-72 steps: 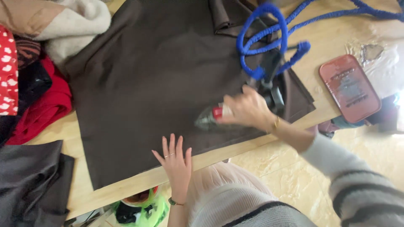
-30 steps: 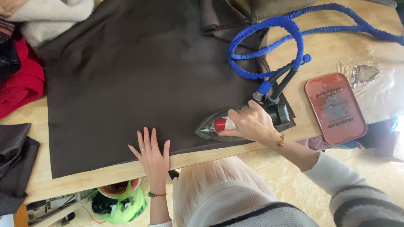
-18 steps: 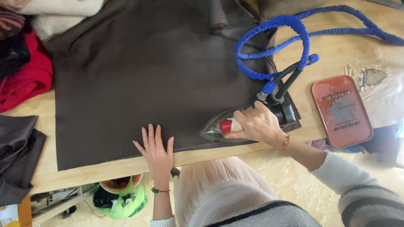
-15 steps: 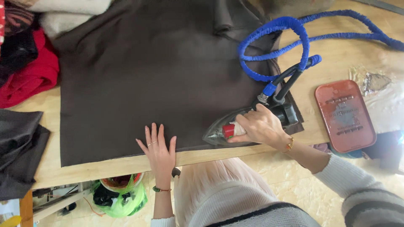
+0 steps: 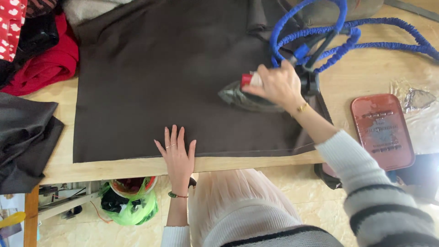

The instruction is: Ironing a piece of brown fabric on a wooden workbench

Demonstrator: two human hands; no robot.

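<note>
A wooden table (image 5: 366, 73) carries a large dark brown cloth (image 5: 160, 82) spread flat over most of its top. At the far left lie a red garment (image 5: 45, 68) and a red piece with white marks (image 5: 11, 25); nearer on the left a dark grey folded cloth (image 5: 25, 137) hangs over the table edge. On the right sits a red rectangular tray (image 5: 382, 130), with a crumpled bit of clear film (image 5: 418, 98) just beyond it. A coiled blue cord (image 5: 329, 34) loops over the far right part of the brown cloth and runs off to the right. Under the near edge of the table a green bag (image 5: 132, 208) holds a bowl.

The iron (image 5: 251, 93) rests on the brown cloth, right of its middle, its pointed end facing left. The right hand (image 5: 276, 84) is closed around the iron's handle, the forearm reaching in from the near right in a white, grey-striped sleeve, a bracelet at the wrist. The left hand (image 5: 176, 155) lies flat and spread wide, fingers pointing far, pressing the near hem of the brown cloth against the table edge. It grips nothing. The two hands are well apart.
</note>
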